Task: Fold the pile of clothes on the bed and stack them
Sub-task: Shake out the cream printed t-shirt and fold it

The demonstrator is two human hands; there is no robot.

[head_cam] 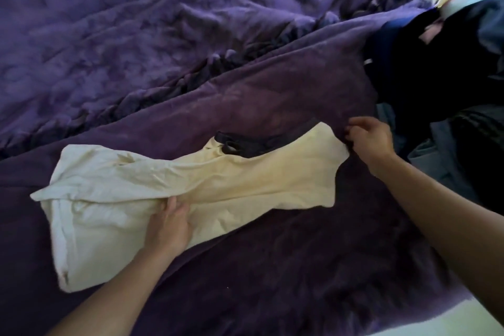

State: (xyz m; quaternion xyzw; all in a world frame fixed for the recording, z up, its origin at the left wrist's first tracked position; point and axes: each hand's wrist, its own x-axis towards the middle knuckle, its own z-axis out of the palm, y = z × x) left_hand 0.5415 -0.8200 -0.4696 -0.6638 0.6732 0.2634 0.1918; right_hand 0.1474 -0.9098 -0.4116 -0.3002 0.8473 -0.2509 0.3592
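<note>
A cream T-shirt (pixel 207 183) with a dark collar lies stretched across the purple blanket (pixel 272 267) on the bed, its collar end to the right and its bunched hem end to the left. My left hand (pixel 169 224) grips a gathered fold of the shirt near its lower middle. My right hand (pixel 368 142) pinches the shirt's right corner by the shoulder, fingers curled over the edge.
A pile of dark clothes (pixel 436 68) lies at the right edge of the bed. A rumpled lighter purple duvet (pixel 136 22) covers the far half. The bed's near edge and a pale floor (pixel 450 322) show at the lower right.
</note>
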